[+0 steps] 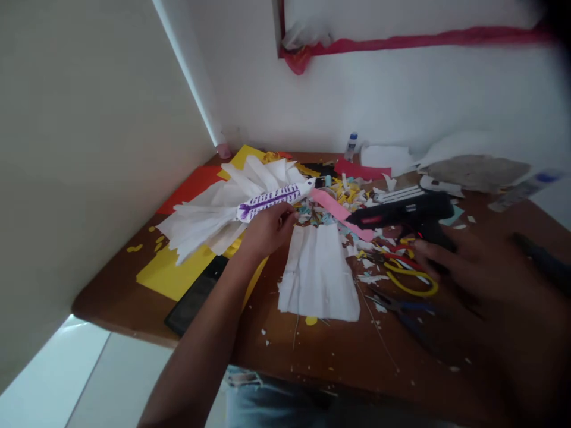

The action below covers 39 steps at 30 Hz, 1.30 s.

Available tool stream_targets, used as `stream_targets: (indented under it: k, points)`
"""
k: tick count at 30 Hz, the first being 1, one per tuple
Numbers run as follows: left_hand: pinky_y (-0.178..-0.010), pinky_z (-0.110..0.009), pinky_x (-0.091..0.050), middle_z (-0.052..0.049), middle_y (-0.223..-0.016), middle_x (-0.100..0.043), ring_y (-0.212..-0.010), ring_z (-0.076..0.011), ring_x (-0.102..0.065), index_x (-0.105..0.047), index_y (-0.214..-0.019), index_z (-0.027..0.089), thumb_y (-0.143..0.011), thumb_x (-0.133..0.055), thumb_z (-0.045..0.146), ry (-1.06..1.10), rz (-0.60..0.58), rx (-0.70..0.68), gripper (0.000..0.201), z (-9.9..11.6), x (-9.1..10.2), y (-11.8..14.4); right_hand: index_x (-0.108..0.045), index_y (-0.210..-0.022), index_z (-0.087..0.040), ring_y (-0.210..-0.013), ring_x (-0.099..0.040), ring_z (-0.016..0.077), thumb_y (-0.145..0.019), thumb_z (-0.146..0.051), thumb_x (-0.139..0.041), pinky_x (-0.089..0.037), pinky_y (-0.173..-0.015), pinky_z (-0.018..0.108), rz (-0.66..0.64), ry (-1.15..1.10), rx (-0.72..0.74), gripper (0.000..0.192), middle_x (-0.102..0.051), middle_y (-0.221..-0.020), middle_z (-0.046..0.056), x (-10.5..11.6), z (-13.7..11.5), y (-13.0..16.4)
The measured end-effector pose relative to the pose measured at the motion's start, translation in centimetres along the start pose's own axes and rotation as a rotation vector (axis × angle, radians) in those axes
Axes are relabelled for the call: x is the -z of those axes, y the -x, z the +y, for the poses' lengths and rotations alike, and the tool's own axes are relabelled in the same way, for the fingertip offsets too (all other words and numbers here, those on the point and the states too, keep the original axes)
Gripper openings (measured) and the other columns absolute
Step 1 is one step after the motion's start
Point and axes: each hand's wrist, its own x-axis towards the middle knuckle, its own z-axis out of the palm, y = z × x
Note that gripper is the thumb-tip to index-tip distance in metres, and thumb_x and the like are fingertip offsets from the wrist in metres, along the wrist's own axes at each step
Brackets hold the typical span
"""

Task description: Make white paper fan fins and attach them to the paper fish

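Glue gun point(410, 209)'s in the R hand point(473, 264), fingers wrapped round the handle, nozzle aimed left over a pink strip point(332, 205). L hand point(271, 227)'s half curled at the paper figure point(272, 199), far left on the tbl point(339, 359); can't tell if it's gripping, tbh. Pleated paper point(319, 273) lies nearer, btwn both hands.

The worktop point(116, 291) looks like smooth wood with a soft sheen. Just beyond the left grip point(274, 226), the winged figure point(263, 201) appears to be thin, matt, pleated paper; the white sheet point(319, 273) on that grip's right is matt too, crinkled, paper or cloth unclear. The right grip point(464, 261) holds a smooth plastic glue gun point(410, 211).
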Motion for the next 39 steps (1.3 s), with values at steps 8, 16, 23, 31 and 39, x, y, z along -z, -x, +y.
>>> stream_targets:
  k: [8,16,23,31,39]
  points:
    - [-0.063,-0.034,-0.046,-0.006,-0.102,-0.072,-0.090,-0.0214,-0.068,-0.074,-0.103,0.022,-0.105,-0.068,0.027,-0.194,-0.458,-0.662,0.008,12.5,-6.8,11.7,-0.064,-0.093,-0.026,-0.052,-0.051,0.0177,-0.099,-0.059,-0.062,-0.039,-0.054,0.031,0.112,-0.098,0.028,0.033,-0.055,-0.055,-0.005,-1.0,1.1,-0.3]
    - [-0.066,-0.039,-0.049,-0.008,-0.109,-0.068,-0.097,-0.0251,-0.065,-0.073,-0.105,0.020,-0.104,-0.068,0.026,-0.208,-0.498,-0.763,0.008,14.1,-11.5,13.5,-0.061,-0.098,-0.027,-0.058,-0.051,0.0193,-0.101,-0.062,-0.062,-0.042,-0.061,0.035,0.039,-0.187,-0.028,0.035,-0.056,-0.062,-0.002,-0.5,0.3,0.4]
    - [-0.073,-0.036,-0.048,-0.007,-0.109,-0.070,-0.095,-0.0199,-0.064,-0.073,-0.108,0.022,-0.111,-0.057,0.025,-0.189,-0.481,-0.859,0.017,13.8,-10.0,13.5,-0.059,-0.091,-0.027,-0.060,-0.050,0.0188,-0.102,-0.062,-0.064,-0.041,-0.064,0.036,0.010,-0.208,0.017,0.037,-0.058,-0.063,-0.002,-0.4,0.5,0.4]
    - [-0.072,-0.033,-0.043,-0.001,-0.110,-0.072,-0.090,-0.0164,-0.063,-0.070,-0.109,0.028,-0.110,-0.063,0.036,-0.153,-0.481,-0.920,0.011,12.6,-8.9,17.8,-0.062,-0.111,-0.027,-0.061,-0.054,0.0203,-0.104,-0.065,-0.062,-0.041,-0.062,0.035,-0.078,-0.244,0.045,0.039,-0.058,-0.064,-0.004,-0.4,1.5,0.5]
    - [-0.093,-0.035,-0.049,-0.003,-0.127,-0.075,-0.103,-0.0182,-0.066,-0.068,-0.119,0.026,-0.110,-0.064,0.030,-0.150,-0.401,-0.858,0.012,10.3,-6.1,18.3,-0.061,-0.110,-0.029,-0.062,-0.054,0.0208,-0.103,-0.064,-0.062,-0.042,-0.063,0.035,-0.125,-0.265,0.022,0.036,-0.058,-0.062,-0.004,-0.4,1.3,0.4]
